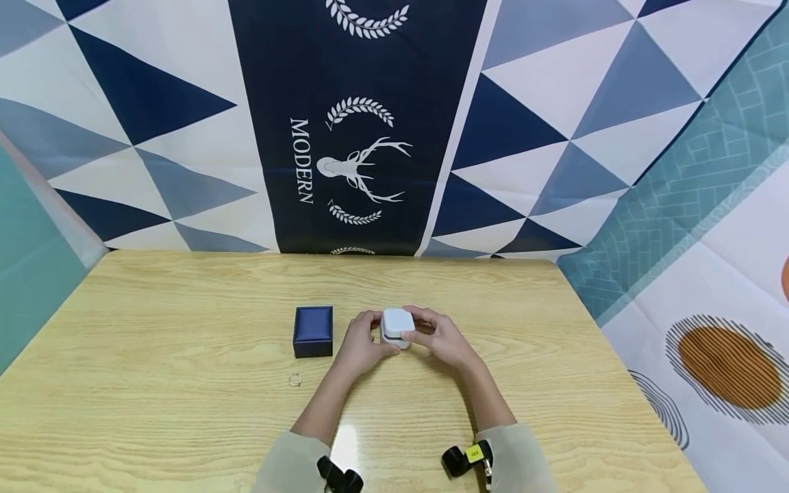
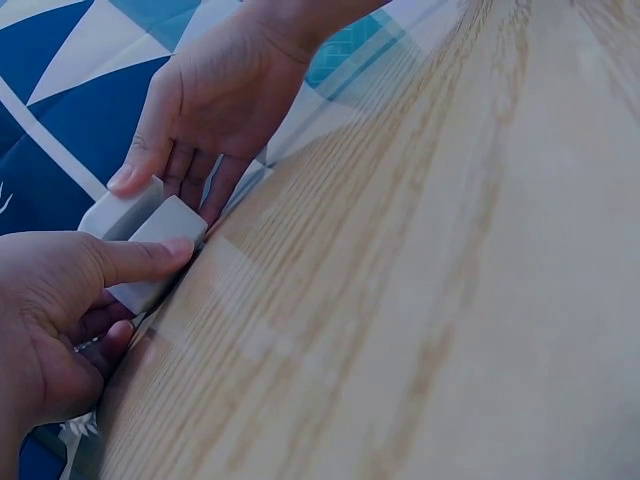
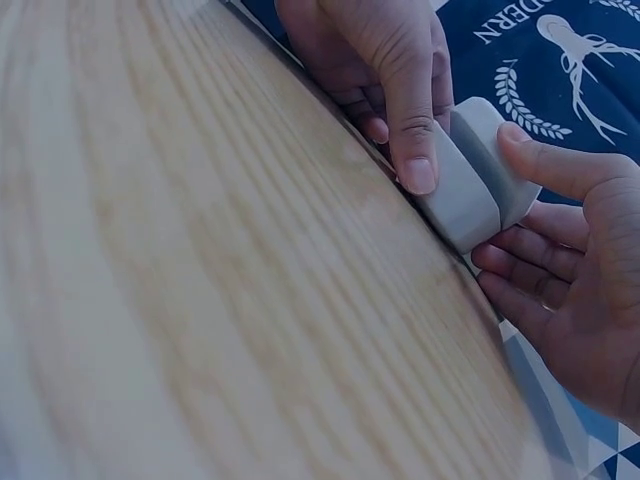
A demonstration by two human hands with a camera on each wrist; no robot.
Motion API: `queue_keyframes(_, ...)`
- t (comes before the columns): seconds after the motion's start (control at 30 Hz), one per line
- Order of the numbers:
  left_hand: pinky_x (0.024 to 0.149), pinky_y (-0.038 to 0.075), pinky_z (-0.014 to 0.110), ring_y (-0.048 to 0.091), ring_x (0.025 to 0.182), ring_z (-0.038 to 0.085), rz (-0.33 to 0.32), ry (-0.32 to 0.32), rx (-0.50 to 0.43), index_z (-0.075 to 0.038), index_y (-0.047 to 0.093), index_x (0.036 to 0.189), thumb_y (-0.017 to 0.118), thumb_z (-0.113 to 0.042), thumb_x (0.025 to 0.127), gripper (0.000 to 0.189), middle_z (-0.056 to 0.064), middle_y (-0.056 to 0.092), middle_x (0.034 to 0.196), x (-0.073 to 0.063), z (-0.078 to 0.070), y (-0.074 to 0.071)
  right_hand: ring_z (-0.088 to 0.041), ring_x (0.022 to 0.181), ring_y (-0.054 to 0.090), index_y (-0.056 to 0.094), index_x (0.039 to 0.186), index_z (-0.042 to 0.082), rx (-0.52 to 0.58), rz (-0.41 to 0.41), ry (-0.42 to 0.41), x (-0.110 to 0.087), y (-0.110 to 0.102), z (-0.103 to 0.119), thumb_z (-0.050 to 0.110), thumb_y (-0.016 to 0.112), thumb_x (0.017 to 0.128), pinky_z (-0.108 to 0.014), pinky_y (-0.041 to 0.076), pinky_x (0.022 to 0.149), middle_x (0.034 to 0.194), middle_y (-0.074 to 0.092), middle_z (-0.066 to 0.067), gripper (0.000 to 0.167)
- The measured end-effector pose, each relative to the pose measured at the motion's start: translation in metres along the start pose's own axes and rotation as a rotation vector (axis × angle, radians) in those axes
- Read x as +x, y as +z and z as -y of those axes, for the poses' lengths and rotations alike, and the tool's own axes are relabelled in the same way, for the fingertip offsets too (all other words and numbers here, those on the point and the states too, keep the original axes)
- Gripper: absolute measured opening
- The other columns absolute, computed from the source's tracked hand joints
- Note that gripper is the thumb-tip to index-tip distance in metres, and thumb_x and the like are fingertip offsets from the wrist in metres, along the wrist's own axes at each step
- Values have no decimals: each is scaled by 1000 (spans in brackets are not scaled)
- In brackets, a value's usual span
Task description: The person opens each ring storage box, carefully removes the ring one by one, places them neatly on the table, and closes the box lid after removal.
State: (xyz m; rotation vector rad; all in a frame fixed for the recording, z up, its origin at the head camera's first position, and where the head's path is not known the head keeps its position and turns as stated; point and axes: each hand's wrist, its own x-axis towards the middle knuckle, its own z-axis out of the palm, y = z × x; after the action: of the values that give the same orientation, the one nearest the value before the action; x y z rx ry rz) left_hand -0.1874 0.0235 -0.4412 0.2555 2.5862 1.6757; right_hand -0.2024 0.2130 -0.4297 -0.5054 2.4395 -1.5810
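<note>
A small white ring box [image 1: 398, 322] stands on the table between both hands, its lid parted a little from its base by a dark gap. My left hand [image 1: 360, 349] grips the base, thumb along the near side. The right hand [image 1: 446, 340] pinches the lid from the right, its thumb on the lid's edge, as the right wrist view shows on the lid [image 3: 492, 150]. What the box contains is hidden. Left of the hands sits a dark blue jewellery box [image 1: 313, 332], lid down. In front of it a thin ring [image 1: 295, 379] lies on the wood.
The light wooden table [image 1: 185, 424] ends at a patterned cloth backdrop [image 1: 364, 171] behind and cloth on both sides. Black devices [image 1: 465, 459] are strapped at the wrists over light sleeves [image 1: 518, 459].
</note>
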Motion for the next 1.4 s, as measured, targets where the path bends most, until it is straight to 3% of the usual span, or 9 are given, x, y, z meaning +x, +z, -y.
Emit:
queue_keyframes(0.2, 90, 49, 42, 52, 117, 30, -2, 1, 1, 0, 53, 123, 83, -17, 69, 64, 15, 55, 122, 0, 2, 0, -32, 119, 53, 47, 135, 2, 8, -1, 5, 0, 1, 1, 17, 65, 88, -44, 41, 103, 137, 48, -20, 52)
queue_keyframes(0.47, 90, 48, 42, 51, 117, 30, -9, 6, 5, 0, 54, 122, 83, -16, 69, 63, 16, 56, 122, 0, 2, 1, -36, 121, 51, 45, 134, -5, 12, 7, 48, -11, 0, 34, 10, 62, 89, -47, 40, 103, 141, 43, -24, 50)
queue_keyframes(1.4, 88, 49, 42, 52, 115, 31, -8, 11, 6, 1, 54, 121, 84, -14, 67, 63, 16, 56, 120, -3, -3, -1, -33, 120, 52, 49, 133, -1, -6, -31, 70, -10, 1, 34, 16, 60, 92, -44, 42, 102, 131, 53, -21, 46)
